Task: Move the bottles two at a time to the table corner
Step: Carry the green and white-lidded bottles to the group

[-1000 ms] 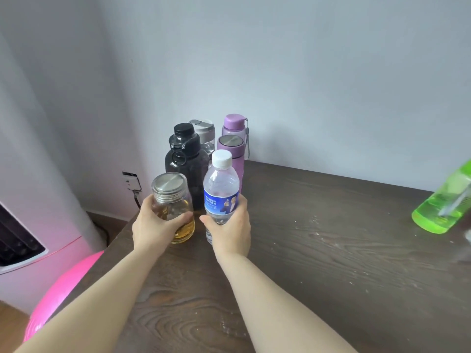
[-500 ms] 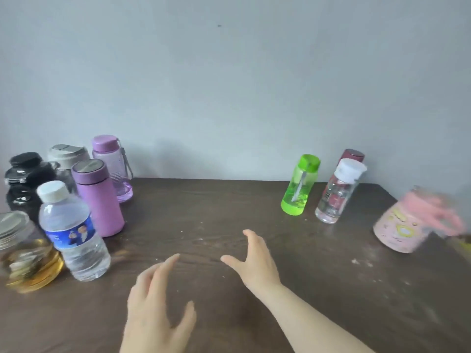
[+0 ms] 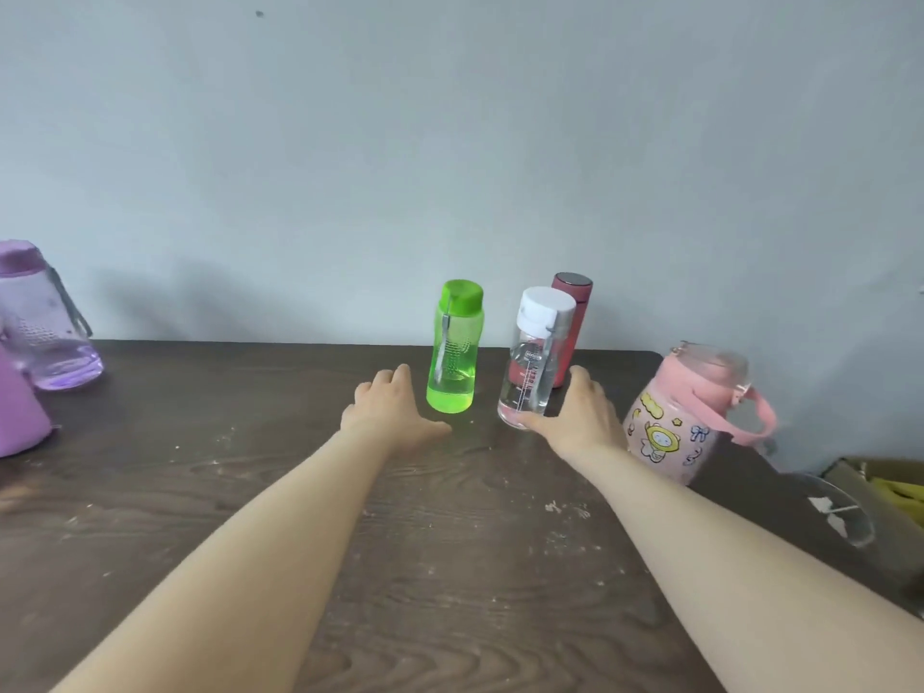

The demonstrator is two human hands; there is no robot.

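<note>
A green translucent bottle [image 3: 454,347] stands upright near the table's back edge. Right of it is a clear bottle with a white cap [image 3: 534,360], and a dark red flask [image 3: 571,322] stands behind that one. My left hand [image 3: 387,410] is open just left of the green bottle's base, not gripping it. My right hand [image 3: 580,415] is open around the clear bottle's lower right side, thumb at its base. A pink sticker-covered jug [image 3: 685,412] stands at the right. A clear purple bottle [image 3: 40,322] and a solid purple one [image 3: 17,417] show at the left edge.
The dark wooden table [image 3: 450,567] runs up to a grey wall. The table's right end is just past the pink jug. Beyond it are a clear round object [image 3: 840,507] and a cardboard box [image 3: 890,487] with something yellow.
Both hands let go of the jar and water bottle at the left corner, and the view swung right. Both arms have reached forward to the green and clear bottles.
</note>
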